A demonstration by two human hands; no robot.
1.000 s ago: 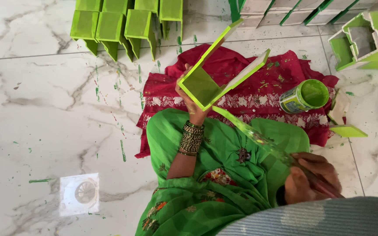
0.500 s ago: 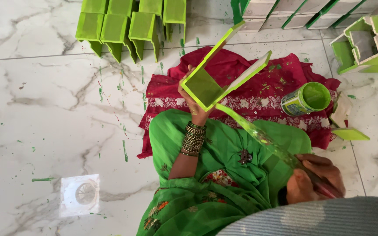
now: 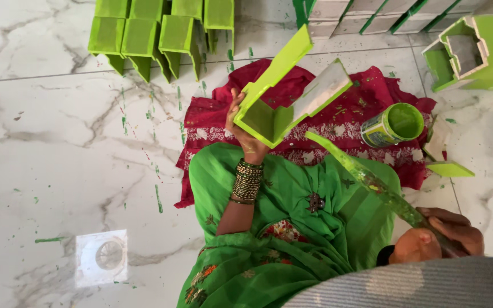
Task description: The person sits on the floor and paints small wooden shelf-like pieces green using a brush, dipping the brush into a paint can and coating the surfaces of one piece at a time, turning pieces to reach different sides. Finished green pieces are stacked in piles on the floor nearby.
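Above red cloth [image 3: 366, 108]: left hand [image 3: 245, 132] grips green piece [image 3: 283, 97]; right hand [image 3: 449, 231] grips brush [image 3: 372, 179].

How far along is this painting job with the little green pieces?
Done, by the look of it: a row of green-painted pieces stands on the floor. In hand: the left hand holds up a partly green piece, while the right hand holds a long paint-smeared stick beside the open paint can. Left: that piece's pale face, and apparently the stacked pale pieces.

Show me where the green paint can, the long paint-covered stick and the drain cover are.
green paint can [image 3: 395, 124], head view, on its open top.
long paint-covered stick [image 3: 366, 177], head view, mid-shaft.
drain cover [image 3: 101, 258], head view, on its round centre.
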